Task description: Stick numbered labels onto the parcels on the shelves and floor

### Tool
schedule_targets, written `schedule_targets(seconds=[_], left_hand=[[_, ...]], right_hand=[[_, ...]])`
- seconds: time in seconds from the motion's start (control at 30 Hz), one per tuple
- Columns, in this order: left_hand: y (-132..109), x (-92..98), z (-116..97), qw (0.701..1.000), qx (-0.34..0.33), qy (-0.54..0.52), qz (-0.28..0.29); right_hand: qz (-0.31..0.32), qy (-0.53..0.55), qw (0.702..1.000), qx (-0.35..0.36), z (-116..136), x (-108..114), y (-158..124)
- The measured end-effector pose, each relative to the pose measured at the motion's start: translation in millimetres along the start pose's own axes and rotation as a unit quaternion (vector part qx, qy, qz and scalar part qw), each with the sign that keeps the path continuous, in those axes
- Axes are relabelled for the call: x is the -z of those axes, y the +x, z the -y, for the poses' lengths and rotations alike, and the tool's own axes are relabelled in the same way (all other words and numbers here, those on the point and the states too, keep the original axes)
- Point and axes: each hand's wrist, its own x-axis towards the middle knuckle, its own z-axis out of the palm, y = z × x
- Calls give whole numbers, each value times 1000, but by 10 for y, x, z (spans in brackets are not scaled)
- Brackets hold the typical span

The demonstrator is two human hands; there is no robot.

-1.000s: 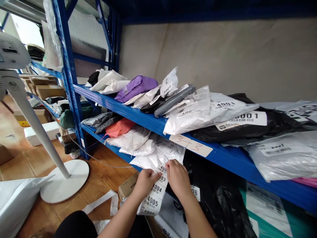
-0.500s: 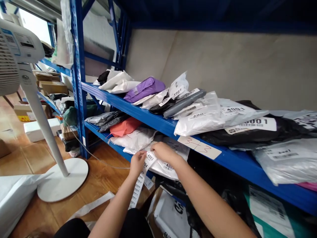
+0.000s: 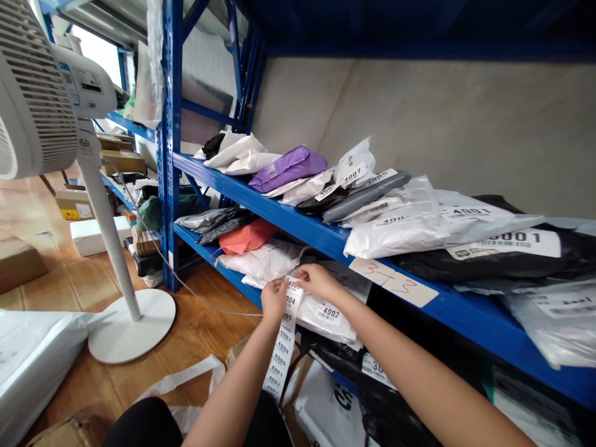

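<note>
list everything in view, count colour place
label strip: 1, white, bottom centre
parcel labelled 4002: 1, white, lower shelf
red parcel: 1, orange-red, lower shelf
purple parcel: 1, purple, upper shelf
other parcels: many, white, grey, black, both shelves
rack: at least 1, blue, ahead
handwritten card: 1, pale, upper shelf's edge
fan: 1, white, left
cartons: several, brown, left
legs: 2, black-clad, bottom
left hand: 1, bare, on strip
right hand: 1, bare, at strip

Bare forearms (image 3: 419, 360), black legwear (image 3: 142, 425).

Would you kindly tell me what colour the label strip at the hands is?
The label strip is white with black print, clearest in the head view.
</note>
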Motion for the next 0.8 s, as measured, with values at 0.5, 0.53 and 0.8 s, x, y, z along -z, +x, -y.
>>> schedule_targets(seconds=[0.5, 0.53, 0.8], left_hand=[[23, 6, -93, 998, 55, -3, 6], [29, 17, -88, 997, 68, -18, 24], [106, -17, -96, 986, 149, -76, 30]], right_hand=[[15, -239, 971, 4, 212, -50, 90], [13, -244, 970, 4, 202, -54, 92], [0, -253, 967, 13, 87, -92, 103]])
